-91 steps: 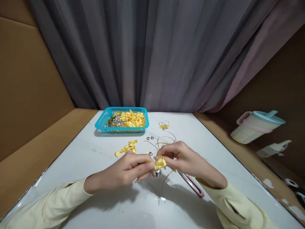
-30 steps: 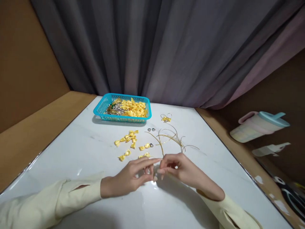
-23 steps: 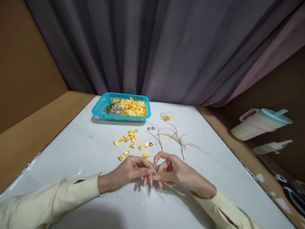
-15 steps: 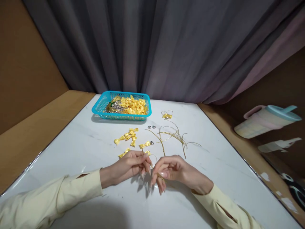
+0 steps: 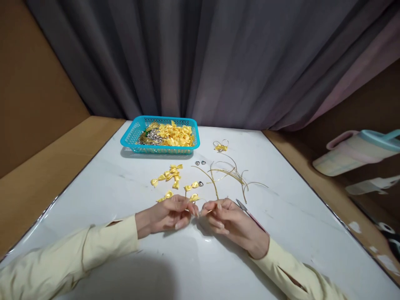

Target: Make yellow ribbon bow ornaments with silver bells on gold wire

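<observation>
My left hand (image 5: 175, 213) is pinched shut on a thin gold cord (image 5: 185, 194), whose end sticks up above the fingers. Close by on its right, my right hand (image 5: 233, 221) pinches the same strand, it seems; most of the strand is hidden by the fingers. Just beyond my fingertips lie several yellow satin bows (image 5: 193, 197), and a silver heart-shaped bead (image 5: 200, 183) rests beside one of them. Loose gold cords (image 5: 231, 173) spread out past my right hand. A slim pointed metal tool (image 5: 246, 209) with a pinkish handle lies partly behind that hand.
At the back left stands a blue basket (image 5: 156, 151) holding yellow bows, silver beads and gold cords. A looped cord with a bow (image 5: 221, 148) sits to its right. Along the right edge are a tumbler (image 5: 353, 152) and a whitish bottle (image 5: 371, 185). A grey curtain (image 5: 200, 62) hangs behind.
Both hands have risen slightly on the table, their fingertips now level with each other. My right hand has turned, and the pointed tool behind it has come into sight. The view has shifted slightly.
</observation>
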`<state>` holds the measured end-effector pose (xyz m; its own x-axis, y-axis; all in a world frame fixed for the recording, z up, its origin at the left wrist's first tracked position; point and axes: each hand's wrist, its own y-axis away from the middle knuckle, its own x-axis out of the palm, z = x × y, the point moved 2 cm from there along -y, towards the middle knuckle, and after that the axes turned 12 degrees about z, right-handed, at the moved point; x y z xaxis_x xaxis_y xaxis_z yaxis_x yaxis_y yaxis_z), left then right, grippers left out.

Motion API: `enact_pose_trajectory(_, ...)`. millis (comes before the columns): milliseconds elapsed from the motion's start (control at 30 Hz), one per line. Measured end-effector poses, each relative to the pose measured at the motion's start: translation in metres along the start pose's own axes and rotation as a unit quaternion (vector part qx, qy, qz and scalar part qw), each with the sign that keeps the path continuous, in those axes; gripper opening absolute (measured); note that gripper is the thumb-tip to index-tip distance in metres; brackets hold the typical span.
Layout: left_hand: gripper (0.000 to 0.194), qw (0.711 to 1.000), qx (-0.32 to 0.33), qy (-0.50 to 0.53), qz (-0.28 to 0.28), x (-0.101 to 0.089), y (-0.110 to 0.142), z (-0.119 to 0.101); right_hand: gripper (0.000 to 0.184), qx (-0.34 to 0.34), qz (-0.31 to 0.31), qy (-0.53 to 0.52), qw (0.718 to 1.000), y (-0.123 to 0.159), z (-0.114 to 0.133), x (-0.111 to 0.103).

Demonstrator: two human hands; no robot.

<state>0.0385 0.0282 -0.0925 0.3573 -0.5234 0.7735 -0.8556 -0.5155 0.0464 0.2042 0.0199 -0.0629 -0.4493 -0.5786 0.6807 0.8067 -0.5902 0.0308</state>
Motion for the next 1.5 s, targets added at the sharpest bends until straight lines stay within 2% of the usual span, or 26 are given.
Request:
enact_pose_trajectory(167,0.034,0.996,-0.078,-0.019,0.047,0.006,-0.003,0.007,0.020,0.067,0.038,-0.004,0.997,-0.002,-0.011,0.003)
enact_pose_trajectory(267,0.035,0.992,-0.101,-0.040,0.057,0.009,-0.004,0.006,0.020,0.093,0.051,0.000,0.994,-0.002,-0.014,0.004)
enact_pose_trajectory(533,0.032,0.980,-0.119,-0.145,0.065,0.010,-0.001,-0.007,0.016,0.096,0.006,0.047,0.994,0.002,-0.003,-0.005)
enact_pose_trajectory(700,0.030,0.967,-0.128,-0.208,0.066,0.009,0.001,-0.010,0.015,0.148,0.021,0.127,0.981,0.009,0.009,-0.006)
enact_pose_trajectory(900,0.026,0.926,-0.165,-0.331,0.081,0.010,0.001,-0.010,0.015,0.200,0.023,0.169,0.965,0.011,0.008,-0.004)
enact_pose_trajectory(1100,0.023,0.910,-0.175,-0.367,0.085,0.011,-0.001,-0.010,0.016,0.202,0.018,0.184,0.962,0.010,0.007,-0.003)
enact_pose_trajectory(1267,0.023,0.908,-0.175,-0.374,0.077,0.012,-0.001,-0.010,0.019,0.206,0.025,0.203,0.957,0.010,0.010,-0.002)
enact_pose_trajectory(1500,0.024,0.902,-0.181,-0.376,0.107,0.013,0.001,-0.011,0.020,0.215,0.051,0.184,0.958,0.012,0.012,-0.001)
